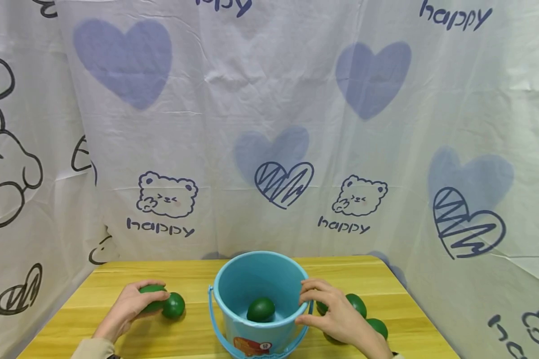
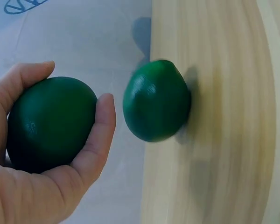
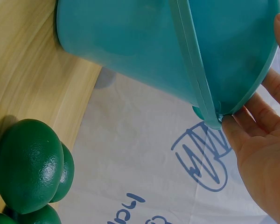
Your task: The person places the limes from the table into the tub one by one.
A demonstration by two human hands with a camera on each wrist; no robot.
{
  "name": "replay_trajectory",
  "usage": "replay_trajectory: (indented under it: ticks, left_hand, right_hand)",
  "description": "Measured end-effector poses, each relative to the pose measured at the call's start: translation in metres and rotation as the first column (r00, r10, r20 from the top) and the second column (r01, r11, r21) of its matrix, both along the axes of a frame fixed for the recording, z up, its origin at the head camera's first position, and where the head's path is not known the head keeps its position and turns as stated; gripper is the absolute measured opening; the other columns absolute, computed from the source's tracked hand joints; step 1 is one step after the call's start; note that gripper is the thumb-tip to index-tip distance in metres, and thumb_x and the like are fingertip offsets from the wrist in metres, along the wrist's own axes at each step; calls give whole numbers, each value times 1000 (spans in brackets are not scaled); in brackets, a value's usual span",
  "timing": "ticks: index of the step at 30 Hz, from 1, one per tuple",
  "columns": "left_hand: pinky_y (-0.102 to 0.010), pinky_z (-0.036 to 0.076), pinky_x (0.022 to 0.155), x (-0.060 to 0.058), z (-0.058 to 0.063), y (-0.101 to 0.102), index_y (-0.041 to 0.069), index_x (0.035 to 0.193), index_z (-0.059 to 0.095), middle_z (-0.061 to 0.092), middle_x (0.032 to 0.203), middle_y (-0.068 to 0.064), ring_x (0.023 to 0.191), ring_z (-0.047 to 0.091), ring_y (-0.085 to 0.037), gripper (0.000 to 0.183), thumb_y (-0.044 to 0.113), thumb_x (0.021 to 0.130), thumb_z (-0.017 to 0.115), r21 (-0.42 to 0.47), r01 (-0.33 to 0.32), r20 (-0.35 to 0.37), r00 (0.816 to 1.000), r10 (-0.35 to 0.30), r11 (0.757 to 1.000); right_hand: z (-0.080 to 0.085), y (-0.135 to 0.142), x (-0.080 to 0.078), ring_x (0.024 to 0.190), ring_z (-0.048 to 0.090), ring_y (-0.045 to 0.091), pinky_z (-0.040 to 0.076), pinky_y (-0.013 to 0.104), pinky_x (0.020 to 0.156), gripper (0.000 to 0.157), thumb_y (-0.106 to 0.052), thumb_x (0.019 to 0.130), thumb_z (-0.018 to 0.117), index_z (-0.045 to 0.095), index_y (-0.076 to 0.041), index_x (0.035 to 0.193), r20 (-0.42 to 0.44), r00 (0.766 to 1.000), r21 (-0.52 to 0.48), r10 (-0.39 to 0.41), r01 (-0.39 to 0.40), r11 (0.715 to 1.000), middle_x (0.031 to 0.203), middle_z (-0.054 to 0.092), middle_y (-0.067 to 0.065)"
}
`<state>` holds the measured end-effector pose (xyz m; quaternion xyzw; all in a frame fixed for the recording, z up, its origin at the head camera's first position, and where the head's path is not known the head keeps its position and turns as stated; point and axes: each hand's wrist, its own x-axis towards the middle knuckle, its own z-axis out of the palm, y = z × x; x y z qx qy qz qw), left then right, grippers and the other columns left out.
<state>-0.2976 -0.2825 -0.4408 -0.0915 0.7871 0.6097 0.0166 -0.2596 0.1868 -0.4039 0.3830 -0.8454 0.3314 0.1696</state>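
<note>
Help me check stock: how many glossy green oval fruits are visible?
7 fruits: one in the left hand, one beside it on the yellow wooden table, one inside the blue plastic bucket, four right of the bucket, some partly behind the right hand. More may be hidden.

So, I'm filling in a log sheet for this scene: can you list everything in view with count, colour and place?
Held fruit: one, green, in the left hand
Loose fruit: one, green, on the table beside it
Inner fruit: one, green, inside the bucket
Clustered fruits: at least four, green, right of the bucket
Bucket: one, blue, on the table
Handle: one, blue, on the bucket
Sticker: one, mostly red, bucket front
Table: one, yellow wood, underneath
Printed cloth: count unclear, mostly white, behind and at the sides
Left hand: one, bare, gripping fruit
Right hand: one, bare, at the bucket rim
</note>
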Motion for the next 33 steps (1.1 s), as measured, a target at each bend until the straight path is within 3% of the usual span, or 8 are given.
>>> replay_trajectory:
  ticks: [6,11,17,25,33]
  left_hand:
    - [-36,58,85,2,6,3,-5,137,43,46,128,-28,101,57,-28,66,5,80,74,-26,65,-34,997,-66,998]
    - [-36,57,87,3,12,9,-6,139,37,47,126,-26,102,58,-26,74,15,81,77,-58,60,-44,997,-62,997]
    - [-40,58,90,5,21,24,-9,133,44,55,121,-21,93,66,-17,69,29,85,77,4,31,-78,997,-31,1000]
    - [-39,58,90,5,36,48,-1,134,47,54,125,-20,97,68,-22,65,32,86,76,51,48,-151,988,-40,998]
    - [-33,57,84,20,51,62,6,138,43,42,134,-23,105,59,-27,61,22,87,73,-24,49,-190,980,-52,999]
  right_hand:
    - [-1,0,0,117,59,25,54,41,96,18,-41,82,76,67,-34,96,-10,1000,3,-6,6,1000,116,63,-13]
    - [-2,0,0,117,59,24,55,42,96,19,-42,81,76,67,-34,96,-15,1000,7,-16,16,1000,116,63,-14]
    - [-2,0,1,118,59,23,54,42,96,19,-43,82,75,67,-34,96,-4,1000,10,-21,21,1000,115,62,-15]
    - [0,4,2,117,59,22,55,42,95,19,-41,81,76,67,-34,96,-11,999,2,-34,34,999,116,64,-12]
    - [0,-1,1,117,59,25,55,44,96,18,-42,81,76,67,-34,95,-6,1000,1,-20,20,1000,116,63,-13]
